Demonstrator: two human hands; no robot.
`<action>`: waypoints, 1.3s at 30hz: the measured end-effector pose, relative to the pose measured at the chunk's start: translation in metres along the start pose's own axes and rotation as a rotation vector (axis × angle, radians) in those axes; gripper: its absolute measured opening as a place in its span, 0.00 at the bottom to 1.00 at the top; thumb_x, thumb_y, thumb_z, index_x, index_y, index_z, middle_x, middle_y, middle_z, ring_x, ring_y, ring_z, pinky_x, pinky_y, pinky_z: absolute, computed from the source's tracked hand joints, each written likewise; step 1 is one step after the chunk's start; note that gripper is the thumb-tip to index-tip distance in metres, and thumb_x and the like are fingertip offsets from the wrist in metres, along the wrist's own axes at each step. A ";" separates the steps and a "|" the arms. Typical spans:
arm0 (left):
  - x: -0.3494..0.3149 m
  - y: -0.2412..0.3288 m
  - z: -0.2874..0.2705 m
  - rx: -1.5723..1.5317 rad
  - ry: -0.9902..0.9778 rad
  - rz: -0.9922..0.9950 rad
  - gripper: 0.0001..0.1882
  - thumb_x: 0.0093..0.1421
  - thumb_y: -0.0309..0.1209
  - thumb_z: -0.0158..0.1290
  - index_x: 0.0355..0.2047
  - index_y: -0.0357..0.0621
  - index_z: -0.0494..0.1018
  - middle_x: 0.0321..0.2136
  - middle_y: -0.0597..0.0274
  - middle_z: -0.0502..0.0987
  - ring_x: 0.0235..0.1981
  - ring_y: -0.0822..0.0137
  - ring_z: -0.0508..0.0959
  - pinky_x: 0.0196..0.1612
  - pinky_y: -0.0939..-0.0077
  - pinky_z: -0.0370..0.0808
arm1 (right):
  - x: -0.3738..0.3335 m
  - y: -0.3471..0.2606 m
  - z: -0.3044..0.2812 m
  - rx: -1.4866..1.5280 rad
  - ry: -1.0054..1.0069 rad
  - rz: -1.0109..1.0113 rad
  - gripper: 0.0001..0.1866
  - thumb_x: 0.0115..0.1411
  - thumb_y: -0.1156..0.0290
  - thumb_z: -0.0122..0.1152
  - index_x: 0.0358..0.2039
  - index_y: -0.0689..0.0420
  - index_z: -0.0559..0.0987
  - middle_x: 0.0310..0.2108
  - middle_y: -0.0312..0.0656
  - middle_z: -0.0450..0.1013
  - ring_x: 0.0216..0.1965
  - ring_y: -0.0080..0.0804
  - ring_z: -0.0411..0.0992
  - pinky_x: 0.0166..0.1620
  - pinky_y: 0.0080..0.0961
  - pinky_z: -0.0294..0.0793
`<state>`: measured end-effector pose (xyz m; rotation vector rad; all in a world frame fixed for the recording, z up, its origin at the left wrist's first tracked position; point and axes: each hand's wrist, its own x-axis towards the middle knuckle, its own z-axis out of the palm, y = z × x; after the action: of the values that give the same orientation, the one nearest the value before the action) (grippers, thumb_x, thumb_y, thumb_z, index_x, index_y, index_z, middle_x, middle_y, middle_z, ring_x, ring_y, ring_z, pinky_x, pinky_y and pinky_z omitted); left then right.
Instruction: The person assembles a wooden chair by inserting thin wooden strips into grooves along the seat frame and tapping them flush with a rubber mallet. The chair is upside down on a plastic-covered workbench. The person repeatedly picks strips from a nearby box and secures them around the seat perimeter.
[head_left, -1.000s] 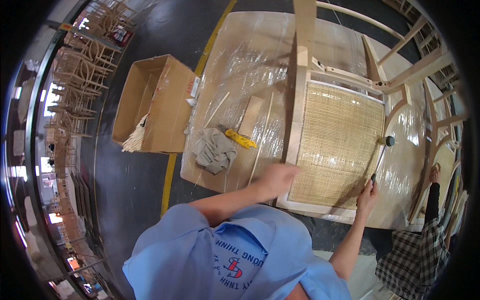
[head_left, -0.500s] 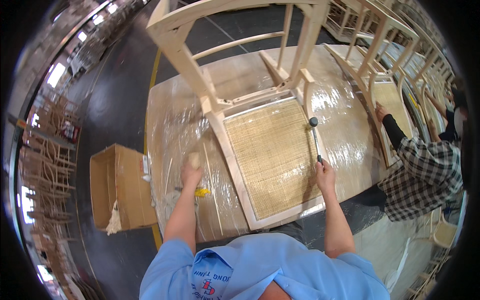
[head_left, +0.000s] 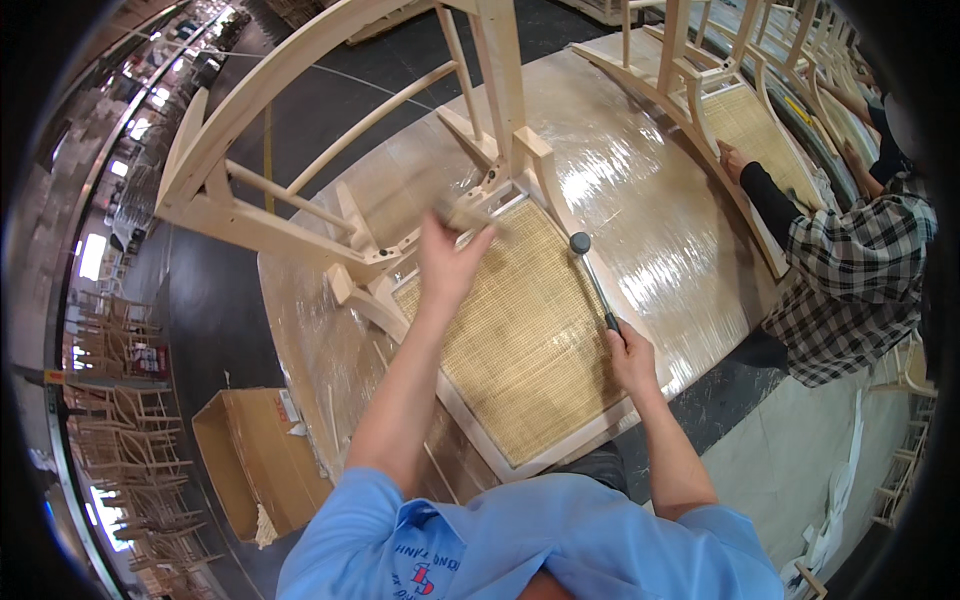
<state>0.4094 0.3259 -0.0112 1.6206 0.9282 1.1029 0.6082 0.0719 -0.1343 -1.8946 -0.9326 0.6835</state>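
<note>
A pale wooden chair frame [head_left: 345, 278] lies on the table, with a woven cane panel [head_left: 525, 330] set in its bordered section facing me. My right hand [head_left: 632, 362] is closed round the handle of a hammer [head_left: 601, 292]. The hammer's dark round head rests at or just above the panel's right border. Over the panel's far left part, my left hand [head_left: 452, 262] grips a small light wooden block [head_left: 468, 214], smeared by motion. Whether the block touches the chair cannot be made out.
Plastic film covers the table [head_left: 640, 200]. An open cardboard box [head_left: 265, 450] stands at its left, with thin strips lying nearby. To the right, a person in a checked shirt [head_left: 850, 265] handles another chair frame [head_left: 690, 110]. Stacked chair parts [head_left: 125, 440] line the far left.
My left hand has risen from the tabletop left of the chair, carrying the block over the panel's far part. The right hand keeps the hammer by the right border. The view has shifted.
</note>
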 end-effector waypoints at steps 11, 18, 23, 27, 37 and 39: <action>0.082 -0.050 0.092 0.355 -0.141 0.071 0.32 0.54 0.28 0.70 0.56 0.36 0.69 0.51 0.45 0.79 0.54 0.50 0.80 0.57 0.59 0.77 | 0.000 -0.012 -0.013 -0.050 -0.035 0.105 0.19 0.72 0.64 0.59 0.59 0.61 0.79 0.28 0.56 0.78 0.29 0.41 0.79 0.38 0.33 0.77; 0.078 -0.053 0.086 0.405 -0.161 0.109 0.31 0.54 0.27 0.70 0.56 0.37 0.68 0.49 0.48 0.79 0.53 0.50 0.80 0.55 0.61 0.77 | 0.035 -0.107 -0.048 0.058 0.036 -0.263 0.19 0.74 0.69 0.55 0.61 0.61 0.77 0.29 0.56 0.77 0.30 0.40 0.79 0.37 0.33 0.77; 0.085 -0.052 0.092 0.348 -0.192 0.126 0.31 0.54 0.22 0.70 0.56 0.37 0.68 0.47 0.52 0.79 0.52 0.58 0.81 0.56 0.65 0.77 | 0.085 -0.137 -0.057 -0.114 0.024 -0.413 0.17 0.74 0.68 0.54 0.60 0.59 0.77 0.31 0.59 0.77 0.31 0.51 0.79 0.38 0.39 0.77; 0.083 -0.047 0.094 0.466 -0.178 0.131 0.29 0.55 0.21 0.69 0.55 0.37 0.68 0.47 0.53 0.78 0.51 0.58 0.81 0.55 0.65 0.78 | 0.095 -0.152 -0.073 -0.152 -0.046 -0.228 0.16 0.74 0.66 0.56 0.58 0.58 0.77 0.30 0.59 0.77 0.32 0.58 0.78 0.38 0.42 0.76; 0.064 -0.040 0.103 0.588 -0.204 0.115 0.29 0.52 0.30 0.72 0.50 0.38 0.69 0.45 0.49 0.79 0.47 0.51 0.82 0.51 0.60 0.77 | 0.070 -0.148 -0.089 -0.159 -0.069 -0.174 0.16 0.74 0.66 0.56 0.57 0.56 0.78 0.32 0.58 0.78 0.35 0.58 0.79 0.40 0.43 0.77; 0.060 -0.041 0.099 0.593 -0.200 0.125 0.29 0.52 0.31 0.71 0.49 0.39 0.69 0.45 0.50 0.79 0.47 0.52 0.82 0.50 0.61 0.77 | 0.060 -0.162 -0.091 -0.074 -0.020 -0.212 0.15 0.74 0.65 0.55 0.57 0.55 0.78 0.33 0.59 0.78 0.36 0.59 0.79 0.41 0.45 0.77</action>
<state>0.5187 0.3649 -0.0521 2.2499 1.0934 0.7583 0.6577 0.1303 0.0457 -1.8227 -1.1661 0.5488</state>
